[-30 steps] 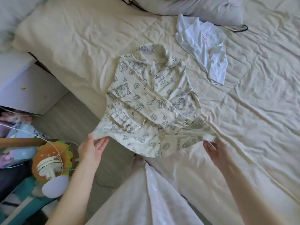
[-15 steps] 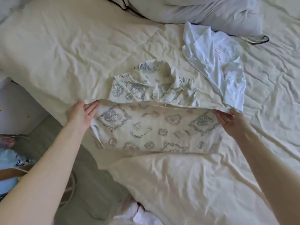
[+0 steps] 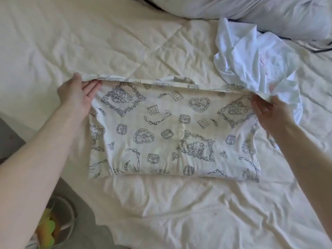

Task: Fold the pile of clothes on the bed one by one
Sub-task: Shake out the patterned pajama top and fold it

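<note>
A cream shirt printed with grey drawings [image 3: 172, 130] lies folded in half on the bed [image 3: 179, 203], a wide rectangle with its fold toward me. My left hand [image 3: 79, 95] pinches its far left corner, thumb on top and fingers under the hem. My right hand [image 3: 267, 109] pinches the far right corner in the same way. A crumpled white garment [image 3: 251, 58] lies unfolded just beyond my right hand, touching the shirt's far right corner.
A pale grey pillow [image 3: 260, 13] lies at the back right with a black cord beside it. The bed's edge runs along the lower left, with floor and a colourful toy [image 3: 48, 229] below it.
Both hands carried the shirt's lower hem up and away from me, over the collar. The shirt went from spread open to folded in half.
</note>
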The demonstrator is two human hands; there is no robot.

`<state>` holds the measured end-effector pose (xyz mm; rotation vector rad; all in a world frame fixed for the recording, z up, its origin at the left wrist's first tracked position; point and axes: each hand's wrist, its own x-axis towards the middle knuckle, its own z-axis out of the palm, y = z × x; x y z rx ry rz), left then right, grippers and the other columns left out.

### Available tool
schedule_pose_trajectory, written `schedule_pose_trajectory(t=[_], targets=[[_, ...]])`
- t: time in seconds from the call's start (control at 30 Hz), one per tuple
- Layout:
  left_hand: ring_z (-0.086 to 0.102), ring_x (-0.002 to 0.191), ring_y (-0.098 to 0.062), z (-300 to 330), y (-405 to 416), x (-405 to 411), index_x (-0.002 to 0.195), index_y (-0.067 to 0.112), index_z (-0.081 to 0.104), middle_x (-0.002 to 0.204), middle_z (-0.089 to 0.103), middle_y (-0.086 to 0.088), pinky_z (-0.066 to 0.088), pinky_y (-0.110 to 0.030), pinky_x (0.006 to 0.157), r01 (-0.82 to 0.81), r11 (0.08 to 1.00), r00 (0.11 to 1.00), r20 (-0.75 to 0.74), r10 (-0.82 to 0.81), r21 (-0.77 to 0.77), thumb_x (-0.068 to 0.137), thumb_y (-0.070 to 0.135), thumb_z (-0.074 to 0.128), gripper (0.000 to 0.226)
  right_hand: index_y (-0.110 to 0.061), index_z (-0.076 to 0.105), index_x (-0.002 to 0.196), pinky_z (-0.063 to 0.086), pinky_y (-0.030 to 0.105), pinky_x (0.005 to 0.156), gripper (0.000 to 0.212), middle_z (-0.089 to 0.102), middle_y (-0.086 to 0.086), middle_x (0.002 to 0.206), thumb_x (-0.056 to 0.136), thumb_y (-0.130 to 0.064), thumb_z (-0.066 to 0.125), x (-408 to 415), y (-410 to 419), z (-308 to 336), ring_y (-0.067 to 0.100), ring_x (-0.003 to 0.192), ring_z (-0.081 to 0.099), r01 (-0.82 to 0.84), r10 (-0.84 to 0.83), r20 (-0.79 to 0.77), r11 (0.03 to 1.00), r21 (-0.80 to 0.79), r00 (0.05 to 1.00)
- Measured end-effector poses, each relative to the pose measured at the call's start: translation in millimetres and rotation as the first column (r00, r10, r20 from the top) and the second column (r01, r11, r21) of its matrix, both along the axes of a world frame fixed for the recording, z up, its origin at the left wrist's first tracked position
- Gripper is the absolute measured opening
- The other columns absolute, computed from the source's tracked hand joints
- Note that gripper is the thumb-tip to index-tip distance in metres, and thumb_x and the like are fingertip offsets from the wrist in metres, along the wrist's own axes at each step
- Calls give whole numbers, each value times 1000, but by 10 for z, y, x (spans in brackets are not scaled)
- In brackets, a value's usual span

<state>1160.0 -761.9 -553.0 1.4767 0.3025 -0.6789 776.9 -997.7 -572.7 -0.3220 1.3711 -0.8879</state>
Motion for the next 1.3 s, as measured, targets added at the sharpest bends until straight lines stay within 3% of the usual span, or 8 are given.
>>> schedule_pose_trajectory(t=[0.13,0.2,0.33,0.57,0.77,1.07,1.2,1.3], targets=[[65,84,-15,-217,6,-141,113,9,52,109,59,-8,56,-28,80,171,965,982,45,-184,199,98,19,47,18,-12,46,128,51,35,90,30,57,8,119,100,-23,42,143,131,-139,18,101,57,-277,274,-299,960,32,914],[61,88,-14,-358,134,-322,130,7,47,124,56,-14,51,-15,81,256,880,914,196,-355,400,97,16,48,34,-18,45,134,43,31,96,40,55,6,131,98,-34,44,158,393,-247,14,103,54,-527,372,-722,850,11,583],[37,135,-24,-470,386,-933,138,6,42,143,42,-12,26,-22,108,355,557,326,459,-827,751,98,15,44,41,-6,51,133,29,38,108,41,48,15,140,96,-25,49,248,1049,-417,29,126,47,-945,222,-967,324,-48,125],[-17,143,-29,-816,394,-1779,150,33,6,158,-9,-3,-15,-52,112,224,-60,-407,37,-912,973,98,47,14,55,-20,40,143,13,55,115,51,31,9,153,97,-40,29,434,1452,-691,29,142,25,-943,107,-964,-259,210,-244],[-30,139,-25,-895,779,-906,141,41,-28,152,-32,2,-30,-48,105,-30,-202,-263,-203,-943,979,95,54,-3,54,-28,22,150,0,53,117,52,6,3,159,101,-39,31,-337,987,-755,22,147,-1,-887,122,-881,13,461,-456],[7,141,-48,-599,1587,-1513,148,7,26,155,8,-25,9,-60,111,232,157,350,68,-934,960,100,27,37,53,-24,25,146,3,53,116,50,15,4,155,98,-39,26,-292,2265,-468,24,145,9,-966,277,-927,-22,257,-253],[20,134,-57,-698,1971,-1492,132,-15,41,146,22,-37,27,-65,104,418,44,334,-108,-936,908,99,5,27,40,-21,34,146,8,50,117,53,25,8,155,98,-42,25,-848,2143,-543,24,145,16,-901,327,-869,97,422,-372],[36,129,-41,-615,1947,-1348,137,1,41,140,38,-27,31,-49,104,324,289,612,33,-790,901,100,12,37,39,-20,32,147,6,47,116,48,23,8,156,101,-34,34,-1157,1959,-508,25,145,17,-824,391,-858,322,466,-332]])
